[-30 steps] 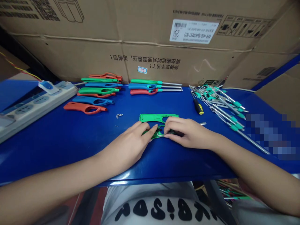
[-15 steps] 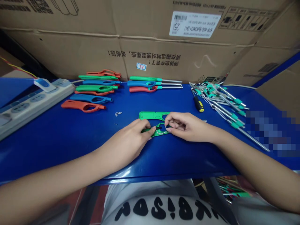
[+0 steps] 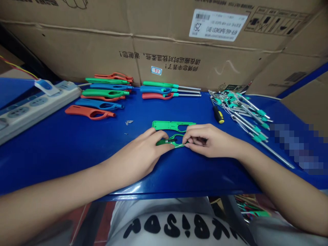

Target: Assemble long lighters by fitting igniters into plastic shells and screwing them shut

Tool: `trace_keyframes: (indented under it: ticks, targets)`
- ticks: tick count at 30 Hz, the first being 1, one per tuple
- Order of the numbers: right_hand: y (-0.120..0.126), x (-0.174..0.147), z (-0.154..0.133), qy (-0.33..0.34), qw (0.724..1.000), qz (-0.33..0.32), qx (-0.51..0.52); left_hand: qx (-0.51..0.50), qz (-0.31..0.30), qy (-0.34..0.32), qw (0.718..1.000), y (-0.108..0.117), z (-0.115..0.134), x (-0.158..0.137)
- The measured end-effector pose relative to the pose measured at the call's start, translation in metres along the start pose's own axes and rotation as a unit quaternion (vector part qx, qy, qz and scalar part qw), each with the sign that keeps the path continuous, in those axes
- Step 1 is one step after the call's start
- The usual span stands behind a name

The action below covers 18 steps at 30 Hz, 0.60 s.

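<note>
A green lighter shell half [image 3: 176, 145] lies between my hands on the blue table, with a small black part [image 3: 171, 140] inside it. A thin white wire [image 3: 179, 145] runs along its lower edge. My left hand [image 3: 151, 147] grips the grip end of the shell, thumb below and fingers above. My right hand [image 3: 205, 140] is closed, its thumb and fingertips pinched at the wire by the shell's front end, which they partly hide. Just beyond lies the matching green shell half [image 3: 162, 125], inner side up.
Left are stacked orange, blue and green shells [image 3: 87, 111] and a power strip [image 3: 38, 106]. Screws [image 3: 129, 122] lie nearer the middle. Assembled lighters [image 3: 156, 96] line the back. A screwdriver [image 3: 218, 114] and heaped metal tubes with wires [image 3: 246, 112] are right. A cardboard box [image 3: 89, 51] stands behind.
My left thumb has slid right along the shell. My right fingertips have shifted slightly right and down, and the wire now lies closer to the shell's lower edge. The view has tilted slightly.
</note>
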State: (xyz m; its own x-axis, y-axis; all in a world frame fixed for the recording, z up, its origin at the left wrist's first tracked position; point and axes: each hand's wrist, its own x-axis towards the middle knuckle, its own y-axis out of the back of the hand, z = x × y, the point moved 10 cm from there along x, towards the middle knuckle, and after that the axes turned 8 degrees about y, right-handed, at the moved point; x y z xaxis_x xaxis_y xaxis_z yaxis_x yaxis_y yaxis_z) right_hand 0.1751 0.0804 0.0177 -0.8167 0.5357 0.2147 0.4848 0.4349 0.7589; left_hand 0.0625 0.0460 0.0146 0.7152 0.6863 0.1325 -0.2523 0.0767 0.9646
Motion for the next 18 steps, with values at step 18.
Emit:
trace_keyframes:
  ticks: [18]
  targets:
    - [0.0005,-0.0004,-0.0031,0.035,0.999,0.016,-0.001,0.014,-0.029,0.012,0.999,-0.0041,0.0013,-0.0006]
